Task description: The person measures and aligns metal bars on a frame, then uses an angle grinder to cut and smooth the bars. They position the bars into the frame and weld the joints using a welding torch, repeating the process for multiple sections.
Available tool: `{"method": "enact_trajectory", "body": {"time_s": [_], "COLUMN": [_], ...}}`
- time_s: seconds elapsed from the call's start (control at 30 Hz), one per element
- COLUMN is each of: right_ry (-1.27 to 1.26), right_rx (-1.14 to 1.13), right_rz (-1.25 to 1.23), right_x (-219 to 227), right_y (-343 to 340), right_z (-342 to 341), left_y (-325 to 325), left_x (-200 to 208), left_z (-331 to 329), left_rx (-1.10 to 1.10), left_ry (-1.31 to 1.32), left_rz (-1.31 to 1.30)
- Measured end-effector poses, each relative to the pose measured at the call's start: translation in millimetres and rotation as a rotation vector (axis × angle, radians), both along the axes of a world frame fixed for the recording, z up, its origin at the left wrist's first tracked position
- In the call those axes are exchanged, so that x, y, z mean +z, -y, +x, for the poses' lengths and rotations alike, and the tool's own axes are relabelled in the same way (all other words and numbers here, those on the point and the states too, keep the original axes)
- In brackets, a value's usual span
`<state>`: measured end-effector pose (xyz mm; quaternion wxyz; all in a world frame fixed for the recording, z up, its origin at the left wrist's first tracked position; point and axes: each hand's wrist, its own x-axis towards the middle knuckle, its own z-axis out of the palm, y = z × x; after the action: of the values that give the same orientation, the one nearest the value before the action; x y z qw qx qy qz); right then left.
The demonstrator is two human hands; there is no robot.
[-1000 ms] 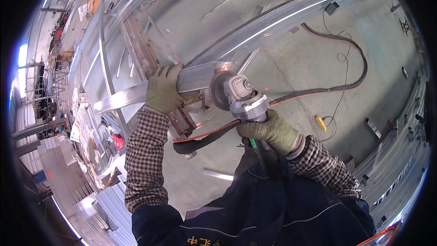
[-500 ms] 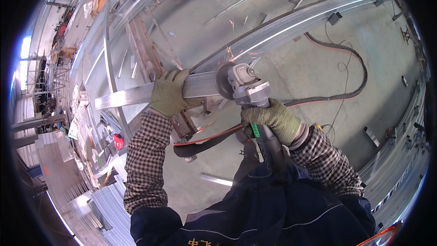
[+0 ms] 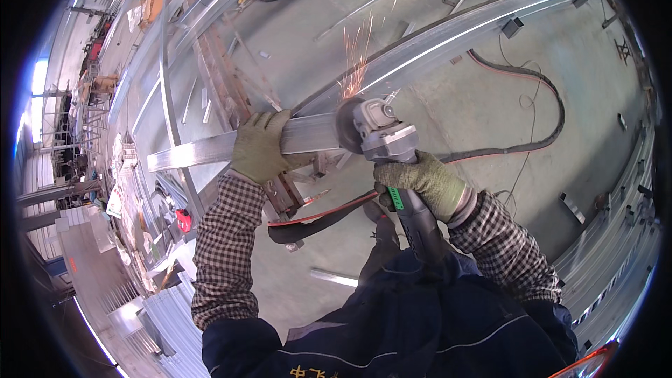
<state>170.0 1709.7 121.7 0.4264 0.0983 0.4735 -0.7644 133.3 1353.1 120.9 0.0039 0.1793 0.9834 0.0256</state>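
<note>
My left hand, in a green work glove, is closed over a short rectangular metal tube, pressing down on it. An angle grinder with a grey head and dark body is in my gloved right hand, its fingers wrapped round the body. The grinder's disc meets the right end of the tube, and orange sparks fly up and away from there. The exact contact edge is hidden by the disc and the grinder head. A rusty steel support passes beneath the tube near my left hand.
Behind the tube a long metal beam crosses toward the upper right. A dark hose with a red line loops over the floor at right and passes under the grinder. Stacked metal profiles lie at far right. A red object sits at left.
The spark stream has grown taller and denser. My right hand and the grinder have shifted very slightly to the right; my left hand stays on the tube.
</note>
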Motion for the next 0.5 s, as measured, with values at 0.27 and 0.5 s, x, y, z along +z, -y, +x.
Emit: {"method": "enact_trajectory", "body": {"time_s": [0.27, 0.5], "right_ry": [0.14, 0.136], "right_rx": [-0.037, 0.056], "right_rz": [0.017, -0.023], "right_x": [-8.6, -10.5], "right_y": [-17.3, -23.6], "right_z": [18.0, 40.9], "left_y": [2.3, 2.1], "left_x": [-1.0, -0.7], "left_z": [-1.3, -1.7], "left_rx": [0.031, 0.015], "left_ry": [0.029, 0.013], "left_rz": [0.005, -0.016]}}
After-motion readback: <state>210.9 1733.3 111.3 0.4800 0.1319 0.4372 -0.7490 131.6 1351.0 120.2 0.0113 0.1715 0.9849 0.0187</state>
